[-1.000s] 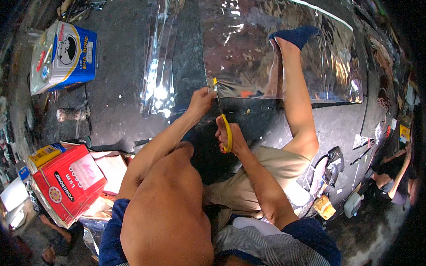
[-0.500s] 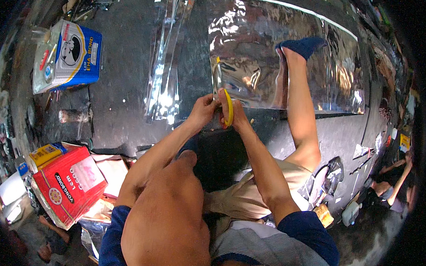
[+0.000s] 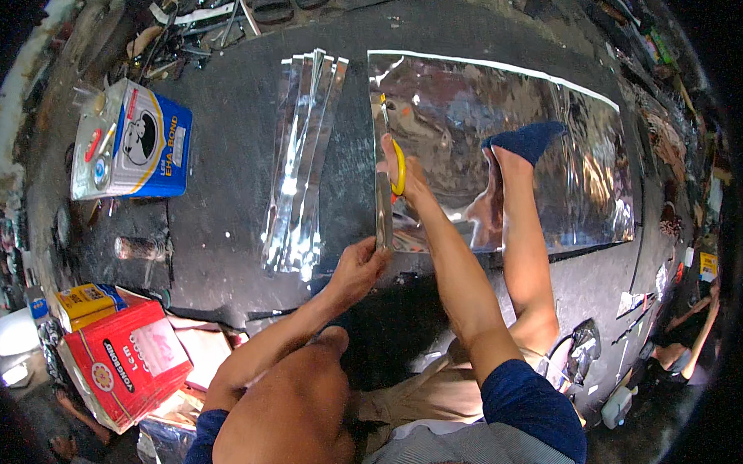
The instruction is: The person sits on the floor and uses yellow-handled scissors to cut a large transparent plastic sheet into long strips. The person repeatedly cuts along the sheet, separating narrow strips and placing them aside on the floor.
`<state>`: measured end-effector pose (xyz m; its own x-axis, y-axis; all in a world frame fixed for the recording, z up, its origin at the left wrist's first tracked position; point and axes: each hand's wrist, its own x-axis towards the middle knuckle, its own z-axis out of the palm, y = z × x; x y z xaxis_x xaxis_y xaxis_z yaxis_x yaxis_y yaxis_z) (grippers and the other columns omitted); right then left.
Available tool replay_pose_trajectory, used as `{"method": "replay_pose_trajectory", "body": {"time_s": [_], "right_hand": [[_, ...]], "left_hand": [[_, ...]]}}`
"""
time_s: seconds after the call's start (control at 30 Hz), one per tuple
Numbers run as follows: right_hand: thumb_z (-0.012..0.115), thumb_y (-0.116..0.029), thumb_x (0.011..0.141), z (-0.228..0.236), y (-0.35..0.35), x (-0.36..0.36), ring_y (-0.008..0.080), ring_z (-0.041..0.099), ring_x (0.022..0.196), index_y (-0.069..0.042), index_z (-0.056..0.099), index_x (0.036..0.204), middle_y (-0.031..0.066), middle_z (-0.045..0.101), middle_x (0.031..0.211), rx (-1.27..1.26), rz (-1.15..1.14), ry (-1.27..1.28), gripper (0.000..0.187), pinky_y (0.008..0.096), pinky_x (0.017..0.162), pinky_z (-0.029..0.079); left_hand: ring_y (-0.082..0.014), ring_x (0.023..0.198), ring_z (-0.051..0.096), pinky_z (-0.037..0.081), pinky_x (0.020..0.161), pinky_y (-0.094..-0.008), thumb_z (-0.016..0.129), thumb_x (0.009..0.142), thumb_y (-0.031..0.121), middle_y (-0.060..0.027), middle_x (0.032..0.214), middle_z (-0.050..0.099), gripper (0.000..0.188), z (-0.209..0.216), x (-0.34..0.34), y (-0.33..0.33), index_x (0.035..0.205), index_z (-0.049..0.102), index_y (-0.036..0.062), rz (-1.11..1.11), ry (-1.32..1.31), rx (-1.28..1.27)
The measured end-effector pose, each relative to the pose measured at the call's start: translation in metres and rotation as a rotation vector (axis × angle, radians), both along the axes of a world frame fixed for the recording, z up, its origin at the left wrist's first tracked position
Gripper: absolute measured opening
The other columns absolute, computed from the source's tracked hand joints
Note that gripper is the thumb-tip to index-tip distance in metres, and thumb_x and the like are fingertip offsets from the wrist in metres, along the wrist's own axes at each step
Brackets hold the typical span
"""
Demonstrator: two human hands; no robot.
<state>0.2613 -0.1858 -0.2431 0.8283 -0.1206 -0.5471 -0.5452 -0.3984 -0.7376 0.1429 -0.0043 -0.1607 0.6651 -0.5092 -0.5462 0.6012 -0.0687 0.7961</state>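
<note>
A pair of scissors with a yellow handle (image 3: 400, 169) is in my right hand (image 3: 414, 184), my fingers wrapped round the handle. It points away from me along the left edge of a shiny silver sheet (image 3: 449, 120). Along that edge, a narrow silver strip (image 3: 382, 220) runs down beside the scissors. My left hand (image 3: 359, 269) pinches its near end, closer to me than the right hand. My foot in a dark blue sock (image 3: 530, 143) rests on the sheet. Left of it lies a bundle of cut silver strips (image 3: 302, 164).
A blue and white square tin (image 3: 149, 142) stands at the left, with small items on its top. Nearer me is a red box (image 3: 126, 358) with a yellow tin (image 3: 91, 302). Scraps (image 3: 203, 30) lie at the far left. Another person's arm (image 3: 700, 325) shows at the right.
My left hand has moved toward me, away from the right hand, with the strip's end in it. The right hand with the scissors is farther along the sheet. The view has shifted.
</note>
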Motion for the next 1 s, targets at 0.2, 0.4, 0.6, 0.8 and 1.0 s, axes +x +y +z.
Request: {"method": "replay_pose_trajectory", "body": {"time_s": [0.2, 0.4, 0.6, 0.8, 1.0], "right_hand": [[0.026, -0.081, 0.075, 0.015, -0.010, 0.065, 0.0289, 0.061, 0.082, -0.011, 0.050, 0.128, 0.0188, 0.066, 0.088, 0.078, -0.159, 0.040, 0.091, 0.0412, 0.075, 0.045], [0.032, -0.082, 0.073, -0.009, -0.038, 0.143, 0.0284, 0.061, 0.076, -0.001, 0.062, 0.105, 0.0169, 0.063, 0.075, -0.048, -0.212, -0.218, 0.093, 0.0400, 0.070, 0.047], [0.043, -0.082, 0.069, 0.024, -0.026, 0.156, 0.0174, 0.055, 0.042, -0.002, 0.055, 0.057, 0.0081, 0.056, 0.055, 0.192, -0.299, -0.123, 0.081, 0.0311, 0.041, 0.044], [0.044, -0.081, 0.070, 0.046, -0.044, 0.102, 0.0182, 0.051, 0.035, -0.004, 0.051, 0.053, 0.0066, 0.049, 0.045, 0.232, -0.308, -0.071, 0.078, 0.0318, 0.033, 0.040], [0.040, -0.072, 0.081, 0.044, -0.045, -0.039, 0.0161, 0.050, 0.035, -0.005, 0.053, 0.062, 0.0053, 0.048, 0.046, 0.375, -0.359, -0.048, 0.071, 0.0290, 0.033, 0.040]], "left_hand": [[-0.0049, 0.056, 0.036, 0.030, 0.049, -0.0221, 0.047, 0.095, 0.024, 0.0058, 0.063, 0.040, 0.022, 0.026, 0.003, 0.007, 0.082, 0.050, 0.0059, -0.096, -0.087, 0.032], [-0.0062, 0.064, 0.042, 0.036, 0.056, -0.0228, 0.051, 0.094, 0.023, 0.0029, 0.069, 0.047, 0.023, 0.032, -0.004, 0.017, 0.086, 0.054, 0.0020, -0.072, -0.051, 0.001], [-0.0078, 0.068, 0.046, 0.040, 0.060, -0.0280, 0.053, 0.091, 0.021, -0.0018, 0.068, 0.052, 0.021, -0.022, -0.012, 0.053, 0.088, 0.058, 0.0004, 0.068, -0.269, 0.359], [-0.0205, 0.060, 0.054, 0.043, 0.060, -0.0361, 0.056, 0.087, 0.034, -0.0075, 0.064, 0.056, 0.033, -0.061, -0.002, 0.116, 0.085, 0.058, 0.0006, 0.166, -0.061, 0.741], [-0.0285, 0.087, 0.056, 0.044, 0.075, -0.0375, 0.064, 0.074, 0.018, -0.0143, 0.089, 0.058, 0.026, -0.018, -0.008, 0.094, 0.094, 0.056, 0.0025, 0.290, -0.801, 1.038]]}}
